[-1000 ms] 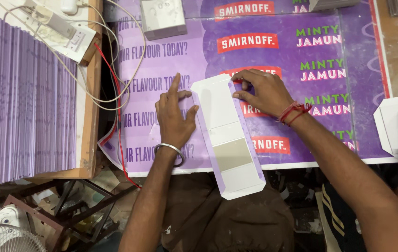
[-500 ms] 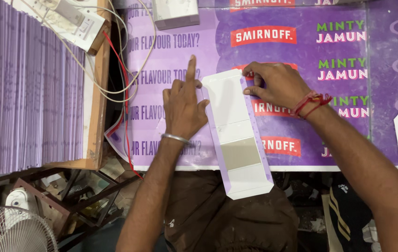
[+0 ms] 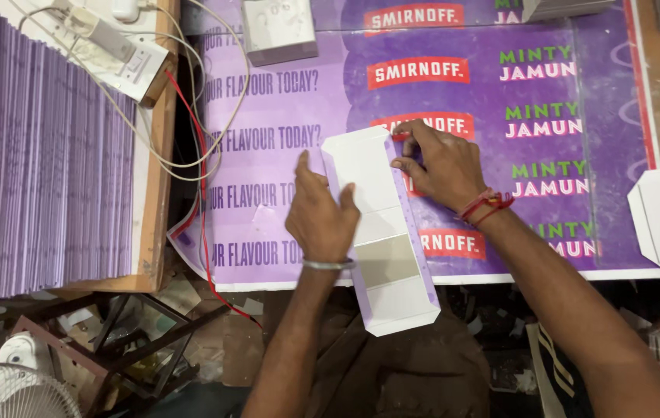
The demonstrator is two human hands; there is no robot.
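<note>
since the earlier frame the left hand point(image 3: 320, 219) is drawn flat, fingers together, onto the left edge of the white card blank point(image 3: 380, 224) at frame centre on the purple printed sheet point(image 3: 268, 155), while its upper right corner is pinched by the right hand point(image 3: 440, 164), so a fold is judged under way.

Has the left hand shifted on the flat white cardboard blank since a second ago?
Yes. The left hand moved right, off the purple printed sheet, onto the blank.
</note>
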